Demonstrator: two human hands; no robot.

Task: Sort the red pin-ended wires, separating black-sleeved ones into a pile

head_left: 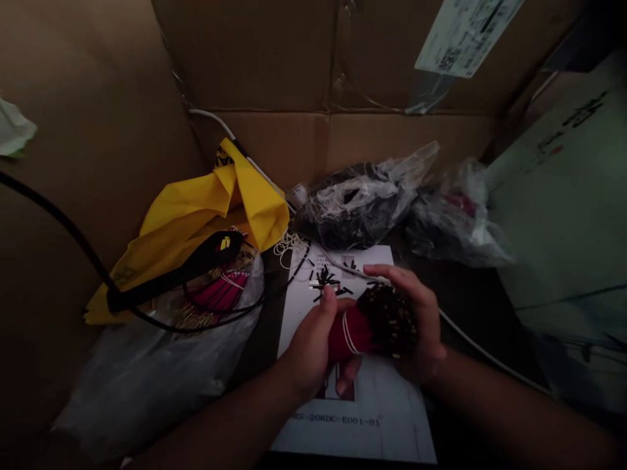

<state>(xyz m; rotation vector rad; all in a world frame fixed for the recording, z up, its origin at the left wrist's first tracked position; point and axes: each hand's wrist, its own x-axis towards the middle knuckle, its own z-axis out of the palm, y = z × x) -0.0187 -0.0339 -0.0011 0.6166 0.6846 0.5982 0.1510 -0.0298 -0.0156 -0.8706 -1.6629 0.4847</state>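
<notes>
My left hand (313,343) is wrapped around a bundle of dark red wires (349,336), its thumb on top. A pale rubber band circles the bundle. Its right end is a dense cluster of black sleeved tips (389,316) with small gold-coloured bits showing. My right hand (427,313) cups this black end from the far and right sides, fingers curved over it. Part of the right hand is hidden behind the bundle. Beneath both hands lies a printed white sheet (313,434). Several short black tube pieces (326,279) are scattered on the sheet beyond the bundle.
At left, another banded red wire bundle (220,292) rests in a clear plastic bag (161,385), near a yellow bag (186,202) and a black cable (63,225). Plastic-wrapped dark items (353,202) stand at the back. Cardboard walls (264,59) and a white cable (490,356) are also around.
</notes>
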